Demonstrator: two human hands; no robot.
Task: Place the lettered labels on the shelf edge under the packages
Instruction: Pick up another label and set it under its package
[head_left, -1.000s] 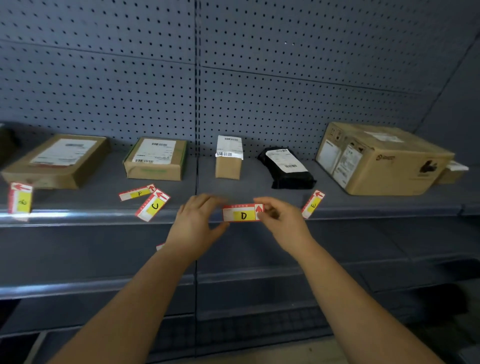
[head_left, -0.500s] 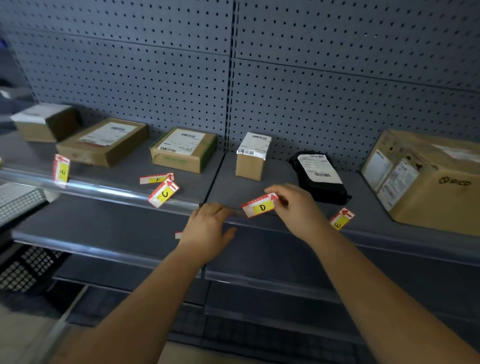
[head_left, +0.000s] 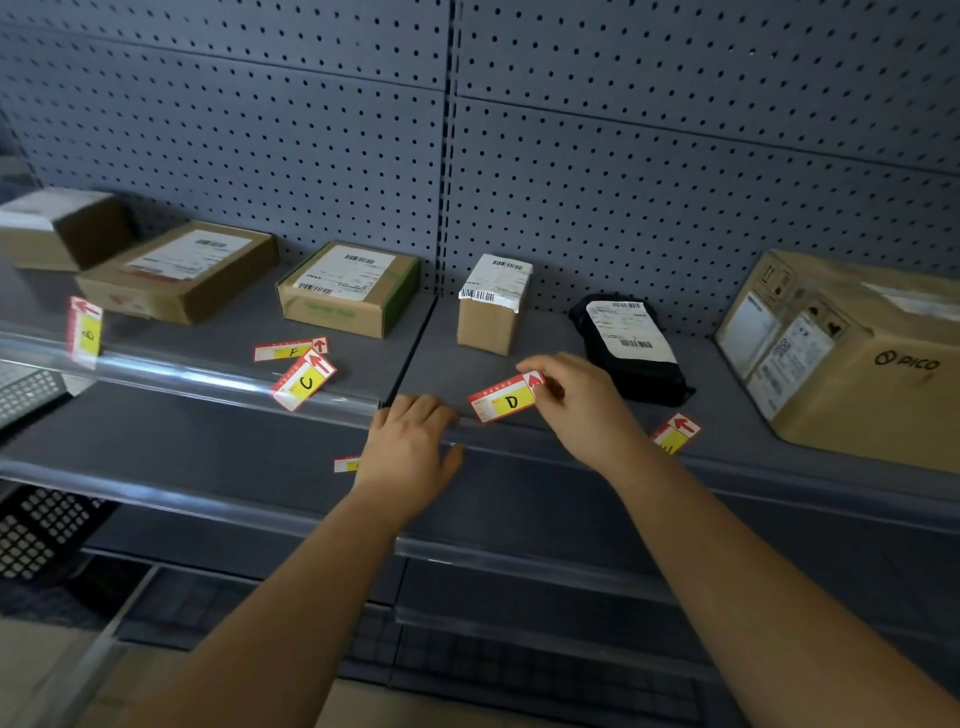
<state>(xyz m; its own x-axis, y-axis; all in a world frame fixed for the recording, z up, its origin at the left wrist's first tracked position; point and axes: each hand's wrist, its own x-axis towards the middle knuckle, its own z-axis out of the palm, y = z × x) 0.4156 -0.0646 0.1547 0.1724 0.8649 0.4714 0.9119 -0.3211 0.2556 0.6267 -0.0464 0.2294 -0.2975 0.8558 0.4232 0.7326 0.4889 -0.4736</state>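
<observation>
My right hand (head_left: 582, 410) pinches the right end of the D label (head_left: 506, 397), a red, white and yellow card held tilted just above the shelf edge (head_left: 208, 379), in front of the small upright brown package (head_left: 493, 306). My left hand (head_left: 410, 441) rests on the shelf edge just left of that label, fingers over the rail. The C label (head_left: 304, 384) leans on the edge rail. Behind it the F label (head_left: 291, 351) lies flat on the shelf. An E label (head_left: 675, 434) sits at the edge to the right. Another yellow label (head_left: 85, 330) stands in the rail far left.
Along the shelf stand two flat brown boxes (head_left: 176, 270), a green-trimmed box (head_left: 348, 288), a black mailer bag (head_left: 631, 345) and a large PICO carton (head_left: 852, 353). A further label (head_left: 347, 464) peeks out on the lower shelf behind my left hand. A pegboard wall backs the shelf.
My left hand let go of the D label and dropped onto the shelf edge. My right hand alone now holds the label, tilted. The view has swung left.
</observation>
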